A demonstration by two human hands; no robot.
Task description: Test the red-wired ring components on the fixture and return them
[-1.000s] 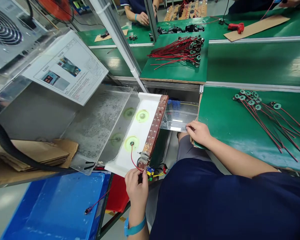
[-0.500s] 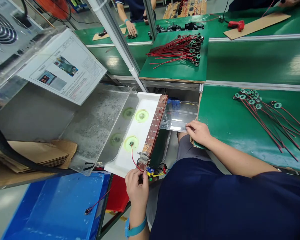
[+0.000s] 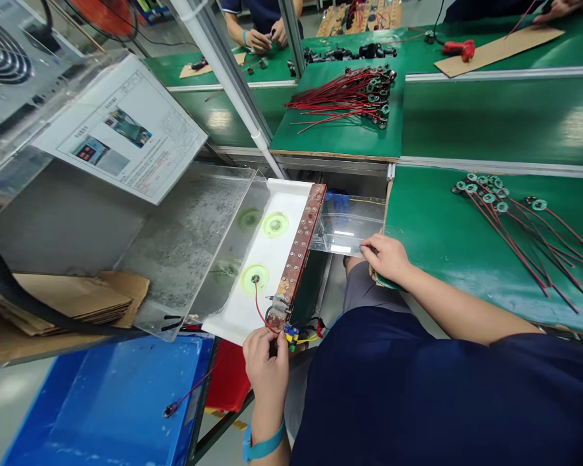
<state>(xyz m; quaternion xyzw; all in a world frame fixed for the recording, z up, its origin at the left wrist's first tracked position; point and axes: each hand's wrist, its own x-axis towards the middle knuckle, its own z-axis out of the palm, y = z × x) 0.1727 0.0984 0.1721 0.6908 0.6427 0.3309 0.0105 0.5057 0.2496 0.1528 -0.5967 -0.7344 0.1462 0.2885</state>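
Note:
My left hand pinches the near end of a red wire beside the near end of a long brown strip studded with contacts. The wire runs up to a small ring part resting on a green pad on the white tray. A second green pad lies farther along the tray. My right hand rests with curled fingers on the near left corner of the green bench mat, touching a clear plastic sheet.
Several red-wired ring parts lie on the mat at right; a bigger pile sits on a farther board. A clear acrylic hood, instruction sheet, cardboard and blue bin stand left. Another person's hands work at the back.
My hands have stayed put. The person at the back bench reached a hand onto the table, then drew both hands together.

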